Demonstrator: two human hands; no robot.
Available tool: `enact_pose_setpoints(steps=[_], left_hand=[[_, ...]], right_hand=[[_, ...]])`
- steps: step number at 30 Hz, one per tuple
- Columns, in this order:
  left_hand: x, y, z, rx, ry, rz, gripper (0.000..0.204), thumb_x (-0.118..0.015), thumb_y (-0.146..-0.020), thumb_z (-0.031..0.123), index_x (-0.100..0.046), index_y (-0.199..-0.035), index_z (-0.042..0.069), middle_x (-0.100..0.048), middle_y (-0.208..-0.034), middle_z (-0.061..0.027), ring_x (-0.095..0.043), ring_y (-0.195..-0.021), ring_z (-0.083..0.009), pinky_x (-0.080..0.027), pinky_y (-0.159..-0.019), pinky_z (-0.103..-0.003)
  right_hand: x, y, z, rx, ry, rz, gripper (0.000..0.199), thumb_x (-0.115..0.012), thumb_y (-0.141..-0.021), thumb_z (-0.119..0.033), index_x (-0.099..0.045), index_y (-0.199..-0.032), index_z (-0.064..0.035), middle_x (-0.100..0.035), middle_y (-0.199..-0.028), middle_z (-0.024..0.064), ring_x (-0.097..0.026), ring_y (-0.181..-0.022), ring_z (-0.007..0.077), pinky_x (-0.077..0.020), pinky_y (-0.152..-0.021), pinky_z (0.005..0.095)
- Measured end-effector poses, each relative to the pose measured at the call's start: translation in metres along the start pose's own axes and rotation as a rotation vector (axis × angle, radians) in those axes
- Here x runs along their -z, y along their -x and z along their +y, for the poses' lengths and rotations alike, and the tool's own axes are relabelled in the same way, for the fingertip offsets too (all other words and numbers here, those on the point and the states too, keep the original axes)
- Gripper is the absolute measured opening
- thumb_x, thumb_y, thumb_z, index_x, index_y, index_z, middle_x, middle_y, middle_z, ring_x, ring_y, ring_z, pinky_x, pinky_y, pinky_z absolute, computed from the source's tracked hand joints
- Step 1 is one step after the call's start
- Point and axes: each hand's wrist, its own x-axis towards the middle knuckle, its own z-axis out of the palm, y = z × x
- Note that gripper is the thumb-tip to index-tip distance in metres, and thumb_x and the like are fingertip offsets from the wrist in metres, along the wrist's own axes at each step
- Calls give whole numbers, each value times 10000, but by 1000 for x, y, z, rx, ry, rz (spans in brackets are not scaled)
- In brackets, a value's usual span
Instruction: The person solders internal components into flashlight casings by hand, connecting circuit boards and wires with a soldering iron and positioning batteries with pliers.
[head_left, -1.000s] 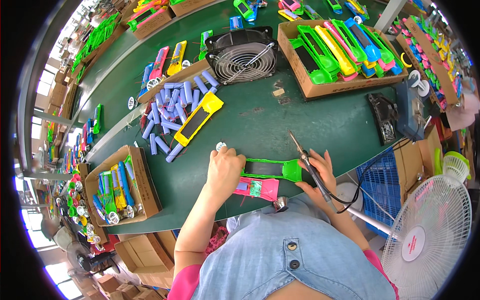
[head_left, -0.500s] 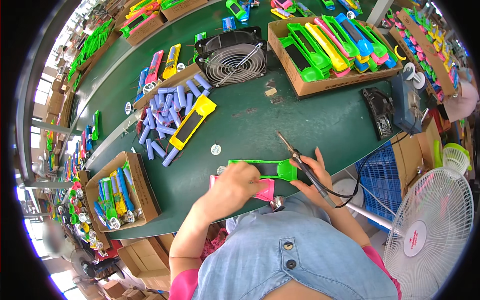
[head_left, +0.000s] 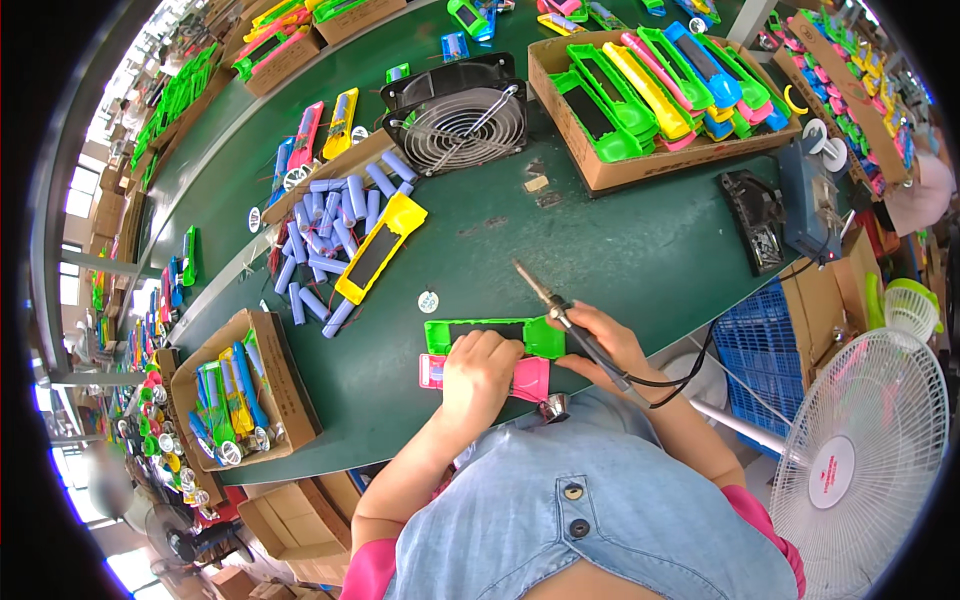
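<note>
My left hand (head_left: pixel 480 372) rests on a pink plastic housing (head_left: pixel 528 378) at the table's near edge and touches a green housing (head_left: pixel 492 333) lying just beyond it. My right hand (head_left: pixel 605 345) grips a soldering iron (head_left: pixel 548 297) whose tip points up and left, away from the housings. Its black cable runs off to the right. A small round disc (head_left: pixel 428 301) lies just beyond the green housing.
A yellow housing (head_left: pixel 381 248) lies among several lilac battery cells (head_left: pixel 322 228). A black fan (head_left: pixel 461 112) and a cardboard box of coloured housings (head_left: pixel 655 85) stand farther back. Another box of parts (head_left: pixel 235 395) sits at left; a white floor fan (head_left: pixel 862 462) at right.
My left hand slid right along the housings toward my right hand. The soldering iron's tip stays lifted off the green housing.
</note>
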Motion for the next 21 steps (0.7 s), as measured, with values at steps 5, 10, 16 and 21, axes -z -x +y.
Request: enact_pose_setpoints(steps=[5, 10, 16, 21], left_hand=[[-3, -4, -2, 163, -129, -33, 62, -610, -700, 22, -636, -751, 48, -545, -698, -99, -571, -658, -284, -461, -589, -370], [5, -10, -8, 218, -51, -70, 46, -607, -715, 37, -640, -744, 52, -559, -712, -106, -584, -619, -285, -470, -565, -371], [6, -15, -9, 206, -88, -130, 38, -592, -718, 41, -628, -725, 48, -559, -711, -116, -583, -623, -294, -471, -575, -376], [5, -16, -9, 210, -85, -149, 39, -586, -714, 38, -623, -724, 42, -555, -709, -125, -581, -635, -302, -472, -589, -384]], right_hand=[[7, -6, 3, 258, -28, 85, 394, -737, -700, -130, -572, -1041, -20, -651, -937, 122, -624, -941, 274, -417, -951, 433], [32, 1, -1, 164, -114, 127, 256, -704, -732, -48, -578, -946, 14, -657, -872, 136, -658, -745, 219, -508, -775, 372], [23, -1, 0, -258, -623, 174, 151, -613, -771, 29, -561, -912, 44, -620, -832, 116, -630, -636, 144, -515, -581, 248], [15, -1, 6, -318, -629, 171, 151, -647, -776, -18, -589, -907, 28, -623, -774, 61, -619, -641, 106, -491, -567, 228]])
